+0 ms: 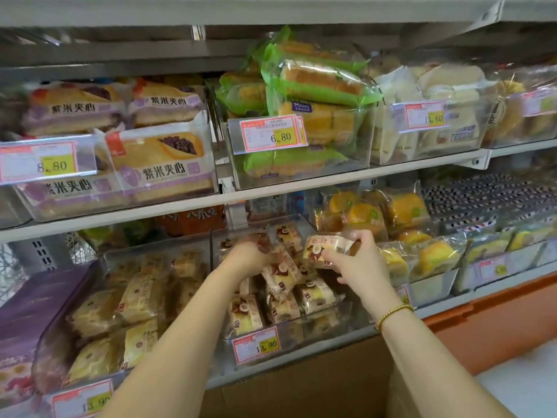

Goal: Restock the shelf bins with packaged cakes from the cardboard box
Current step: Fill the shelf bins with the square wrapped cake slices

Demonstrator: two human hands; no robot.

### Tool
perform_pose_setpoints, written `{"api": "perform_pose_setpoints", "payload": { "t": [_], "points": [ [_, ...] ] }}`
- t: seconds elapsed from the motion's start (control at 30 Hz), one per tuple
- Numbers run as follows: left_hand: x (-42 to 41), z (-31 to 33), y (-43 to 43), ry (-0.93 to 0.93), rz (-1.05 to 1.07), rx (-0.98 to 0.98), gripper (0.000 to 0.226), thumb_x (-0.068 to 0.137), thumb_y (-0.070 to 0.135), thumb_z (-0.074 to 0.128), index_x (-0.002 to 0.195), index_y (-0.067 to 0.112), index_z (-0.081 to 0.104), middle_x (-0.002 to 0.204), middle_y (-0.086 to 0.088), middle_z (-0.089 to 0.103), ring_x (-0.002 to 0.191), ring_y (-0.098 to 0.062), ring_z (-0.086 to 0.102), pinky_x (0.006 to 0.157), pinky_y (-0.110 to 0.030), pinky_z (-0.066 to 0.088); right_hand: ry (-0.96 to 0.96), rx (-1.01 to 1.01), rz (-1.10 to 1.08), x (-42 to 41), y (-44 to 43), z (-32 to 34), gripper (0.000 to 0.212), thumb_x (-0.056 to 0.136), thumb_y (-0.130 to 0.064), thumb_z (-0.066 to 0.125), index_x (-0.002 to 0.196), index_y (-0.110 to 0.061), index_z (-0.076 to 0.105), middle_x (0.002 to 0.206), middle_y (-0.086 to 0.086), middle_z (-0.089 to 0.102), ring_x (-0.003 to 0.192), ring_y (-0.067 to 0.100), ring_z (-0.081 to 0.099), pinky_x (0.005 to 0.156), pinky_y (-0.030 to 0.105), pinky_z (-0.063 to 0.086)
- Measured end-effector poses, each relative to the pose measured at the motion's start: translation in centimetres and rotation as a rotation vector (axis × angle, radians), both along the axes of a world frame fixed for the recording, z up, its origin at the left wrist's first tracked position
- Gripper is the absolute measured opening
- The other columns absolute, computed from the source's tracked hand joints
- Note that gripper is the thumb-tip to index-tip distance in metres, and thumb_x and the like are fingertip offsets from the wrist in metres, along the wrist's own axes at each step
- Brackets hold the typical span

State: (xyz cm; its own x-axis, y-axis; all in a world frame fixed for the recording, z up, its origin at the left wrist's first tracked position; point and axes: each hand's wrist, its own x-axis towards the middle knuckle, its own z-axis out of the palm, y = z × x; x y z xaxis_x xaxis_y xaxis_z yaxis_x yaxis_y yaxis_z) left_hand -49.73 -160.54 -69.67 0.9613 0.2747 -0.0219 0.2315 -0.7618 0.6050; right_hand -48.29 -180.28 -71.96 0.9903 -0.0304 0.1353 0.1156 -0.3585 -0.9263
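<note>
Shop shelving fills the view, rows of clear bins packed with wrapped breads and cakes, and I am working at the lower shelf. My right hand pinches one packaged cake between thumb and fingertips, holding it in the air over the back right of the middle bin. My left hand is down among the packs at the back left of that bin, fingers curled over them. Whether it actually holds one I cannot tell, as the knuckles hide the fingertips. The cardboard box sits just below the shelf edge, between my forearms; what is left in it is out of view.

The grip worries me first. The wrapper looks slick and I have it by one end only, so a careless flick could send it into the neighbouring bin of yellow cakes, where it would be mis-shelved, or down behind the bin, where it would be hard to reach. The heap is the second risk — the packs lie loose and tilted at all angles, and one more dropped on top could start a slide over the front wall above the price tag. Pressing down with my left hand to make room would likely squash these soft cakes — I judge that laying the pack flat in a gap is safer than pushing.
</note>
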Motion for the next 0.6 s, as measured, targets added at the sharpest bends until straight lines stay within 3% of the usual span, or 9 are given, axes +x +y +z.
{"api": "perform_pose_setpoints", "payload": {
  "t": [0.07, 0.2, 0.3, 0.43, 0.5, 0.6],
  "points": [
    [0.7, -0.3, 0.2, -0.035, -0.029, 0.116, 0.038, 0.088, 0.031, 0.066, 0.123, 0.017, 0.057, 0.120, -0.003, 0.060, 0.104, -0.021, 0.057, 0.086, -0.029, 0.047, -0.070, -0.201, -0.074, -0.2, 0.4, 0.2, 0.048, 0.081, -0.039, 0.072, 0.110, -0.020, 0.039, 0.093, -0.001, 0.056, 0.087, 0.022, 0.061, 0.072, 0.038, 0.056],
    [1.0, -2.0, -0.2, 0.029, -0.084, 0.288, 0.046, 0.083, 0.032, 0.070, 0.126, 0.019, 0.058, 0.121, -0.003, 0.062, 0.103, -0.019, 0.059, 0.083, -0.029, 0.049, -0.128, -0.319, -0.086, -0.3, 2.8, -0.2, 0.048, 0.087, -0.042, 0.065, 0.114, -0.008, 0.045, 0.097, 0.007, 0.062, 0.088, 0.025, 0.063, 0.066, 0.029, 0.049],
    [0.8, -2.9, -0.1, 0.045, -0.069, 0.370, 0.054, 0.080, 0.036, 0.074, 0.128, 0.020, 0.057, 0.122, -0.002, 0.063, 0.105, -0.019, 0.061, 0.088, -0.033, 0.051, -0.062, -0.222, -0.071, 0.1, 4.4, -1.1, 0.052, 0.089, -0.035, 0.065, 0.124, -0.004, 0.041, 0.109, 0.014, 0.063, 0.100, 0.031, 0.063, 0.072, 0.030, 0.048],
    [0.1, -3.4, 0.1, 0.036, -0.142, 0.326, 0.067, 0.079, 0.051, 0.070, 0.136, 0.021, 0.050, 0.135, -0.001, 0.056, 0.120, -0.019, 0.055, 0.097, -0.033, 0.045, 0.071, -0.129, -0.053, 1.7, 5.2, -1.9, 0.054, 0.091, -0.026, 0.063, 0.131, -0.002, 0.034, 0.117, 0.019, 0.061, 0.105, 0.034, 0.062, 0.084, 0.036, 0.052],
    [-0.2, -3.7, 0.3, 0.035, -0.155, 0.382, 0.067, 0.080, 0.052, 0.068, 0.137, 0.021, 0.048, 0.135, -0.002, 0.055, 0.120, -0.020, 0.055, 0.097, -0.033, 0.047, 0.119, -0.161, -0.037, 2.7, 5.3, -1.8, 0.043, 0.092, -0.024, 0.059, 0.125, -0.001, 0.042, 0.117, 0.019, 0.062, 0.104, 0.034, 0.063, 0.088, 0.037, 0.053],
    [0.3, -4.2, 0.9, 0.011, -0.134, 0.469, 0.053, 0.086, 0.038, 0.067, 0.134, 0.021, 0.052, 0.131, -0.003, 0.058, 0.116, -0.019, 0.057, 0.096, -0.032, 0.048, 0.104, -0.292, -0.003, 3.0, 5.2, -1.5, 0.026, 0.093, -0.023, 0.056, 0.108, -0.002, 0.058, 0.109, 0.014, 0.067, 0.097, 0.032, 0.066, 0.086, 0.034, 0.054]
  ]
}}
